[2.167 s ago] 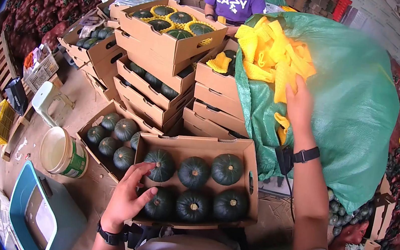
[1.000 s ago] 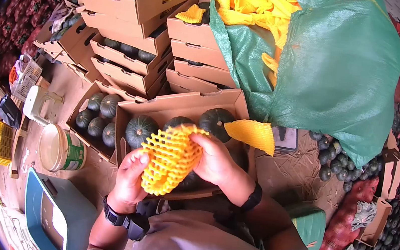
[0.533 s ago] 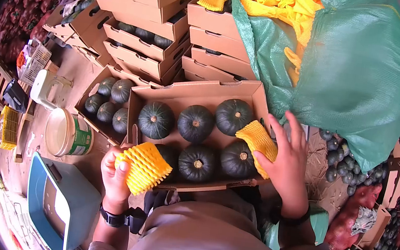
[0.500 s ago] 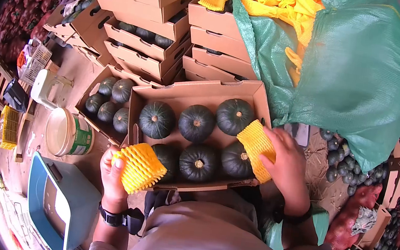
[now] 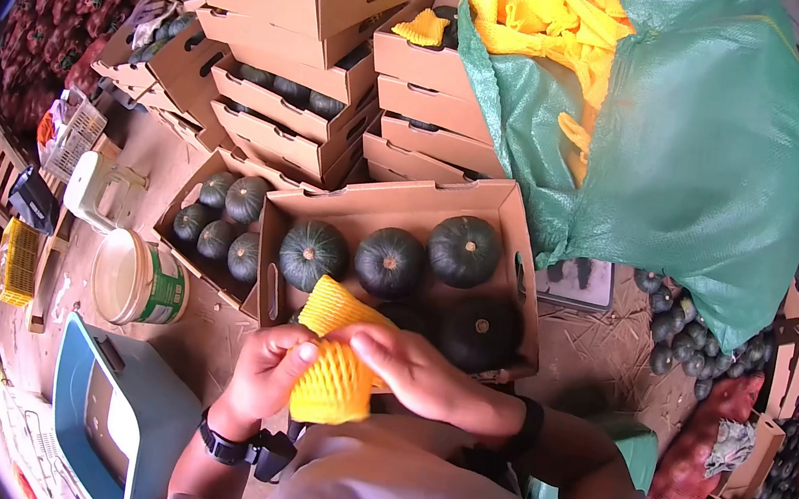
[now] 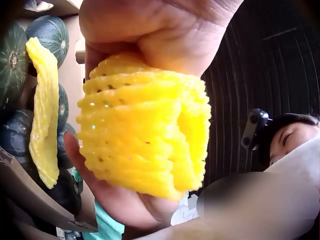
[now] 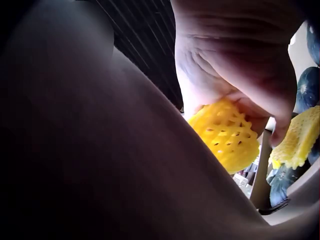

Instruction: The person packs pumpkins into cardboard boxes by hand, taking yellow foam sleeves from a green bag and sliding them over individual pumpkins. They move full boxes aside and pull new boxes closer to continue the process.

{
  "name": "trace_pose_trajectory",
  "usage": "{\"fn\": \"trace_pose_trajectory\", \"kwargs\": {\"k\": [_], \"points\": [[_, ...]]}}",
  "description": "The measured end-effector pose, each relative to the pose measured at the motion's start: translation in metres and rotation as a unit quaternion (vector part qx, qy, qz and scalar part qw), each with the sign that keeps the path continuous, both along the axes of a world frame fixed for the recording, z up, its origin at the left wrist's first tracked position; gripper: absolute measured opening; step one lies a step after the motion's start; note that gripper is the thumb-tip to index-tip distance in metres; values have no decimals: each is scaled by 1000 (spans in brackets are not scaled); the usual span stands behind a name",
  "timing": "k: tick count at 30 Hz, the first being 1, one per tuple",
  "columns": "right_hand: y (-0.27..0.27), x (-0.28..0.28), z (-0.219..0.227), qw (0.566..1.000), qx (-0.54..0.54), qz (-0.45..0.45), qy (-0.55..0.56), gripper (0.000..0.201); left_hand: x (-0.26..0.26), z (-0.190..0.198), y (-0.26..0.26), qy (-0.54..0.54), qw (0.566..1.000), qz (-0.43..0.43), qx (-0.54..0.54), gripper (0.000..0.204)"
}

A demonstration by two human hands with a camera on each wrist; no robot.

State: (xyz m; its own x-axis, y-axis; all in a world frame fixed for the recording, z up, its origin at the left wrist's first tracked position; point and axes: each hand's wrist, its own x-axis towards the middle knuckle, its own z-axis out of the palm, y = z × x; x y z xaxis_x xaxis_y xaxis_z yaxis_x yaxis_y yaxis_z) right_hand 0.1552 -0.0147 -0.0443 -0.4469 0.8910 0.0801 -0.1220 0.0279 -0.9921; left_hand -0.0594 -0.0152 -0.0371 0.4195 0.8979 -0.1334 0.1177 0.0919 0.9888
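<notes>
My left hand (image 5: 264, 373) grips a yellow foam net sleeve (image 5: 333, 387), which stands rounded and partly opened out in the left wrist view. From the other side my right hand (image 5: 428, 379) meets this sleeve, its fingers curled against it. A second, flat foam net sleeve (image 5: 336, 307) sticks out beyond the right thumb, over the box. Below lies an open cardboard box (image 5: 375, 208) of dark green pumpkins (image 5: 390, 261). The hands and sleeves hide part of its near row.
A smaller-looking box of pumpkins (image 5: 214, 239) adjoins on the left. Stacked cartons (image 5: 282, 148) rise behind, beside a green sack (image 5: 704, 158) spilling yellow foam nets (image 5: 541, 16). A bucket (image 5: 123, 279) and a blue tub (image 5: 110, 413) stand at left.
Half a second ago the hands were apart, each with a foam net. The right hand has since swung left with its net to meet the left hand's one over the near box edge.
</notes>
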Motion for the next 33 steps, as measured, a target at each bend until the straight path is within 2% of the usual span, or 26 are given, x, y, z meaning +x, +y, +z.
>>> {"fn": "trace_pose_trajectory", "kwargs": {"k": [1,2,3,4,5,7,8,9,10,11,13,14,15,17,18,20,21,22,23,24,27,28,31,32,33], "points": [[-10,-4,0,996,-48,75,-5,32,1,-2,6,-70,996,-34,-34,27],[-12,-8,-11,995,-61,65,42,31,1,-9,13,-139,985,-71,-68,26],[-11,18,12,989,-120,87,19,30,2,-11,21,-207,967,-107,-101,25],[-7,34,12,971,-194,0,140,25,22,7,24,-370,885,-143,-245,20],[-3,49,12,927,-261,-86,256,21,51,38,21,-345,871,-63,-343,18],[0,90,25,906,-259,-119,312,11,70,25,34,-190,955,-147,-172,26],[-5,97,24,951,-205,-136,186,17,77,23,50,26,984,-164,-57,30],[-11,103,22,976,-146,-151,54,23,86,21,69,238,954,-171,65,35],[-14,106,22,980,-83,-164,-80,30,95,14,86,254,942,-126,178,37],[-14,108,26,966,-132,-152,-163,63,106,4,104,266,917,-77,288,38],[4,114,-3,954,-149,-185,-184,84,135,-19,135,333,907,-75,248,40],[23,120,-7,928,-308,-157,-137,86,153,-40,155,326,932,-120,103,44],[38,123,-19,911,-381,-152,-35,86,167,-55,167,313,935,-161,-45,47],[59,113,-50,890,-398,-210,64,77,182,-59,168,369,918,-145,2,48],[55,113,-56,900,-356,-231,104,73,187,-58,170,397,907,-137,27,49],[38,109,-70,910,-268,-259,180,66,165,-20,150,305,945,-112,43,56],[31,97,-73,941,-97,-310,100,54,149,-11,133,261,959,-97,45,61],[28,97,-64,950,-23,-311,13,50,139,-20,120,98,988,-110,44,59],[25,95,-50,947,55,-309,-73,47,131,-26,110,-67,990,-119,45,58],[25,86,-35,933,73,-349,-55,37,124,-14,101,-165,976,-125,-75,54],[24,84,-21,932,-30,-348,-91,32,108,-11,87,-258,947,-48,-185,40],[27,83,-18,938,-33,-327,-106,34,103,-15,84,-275,941,-23,-198,39],[37,70,-15,948,-105,-295,50,34,92,-27,80,-321,915,43,-240,39],[33,61,-7,919,-219,-320,76,36,90,-30,80,-333,905,61,-257,39],[34,62,-10,916,-252,-264,166,38,90,-26,79,-344,895,79,-273,40]]}}
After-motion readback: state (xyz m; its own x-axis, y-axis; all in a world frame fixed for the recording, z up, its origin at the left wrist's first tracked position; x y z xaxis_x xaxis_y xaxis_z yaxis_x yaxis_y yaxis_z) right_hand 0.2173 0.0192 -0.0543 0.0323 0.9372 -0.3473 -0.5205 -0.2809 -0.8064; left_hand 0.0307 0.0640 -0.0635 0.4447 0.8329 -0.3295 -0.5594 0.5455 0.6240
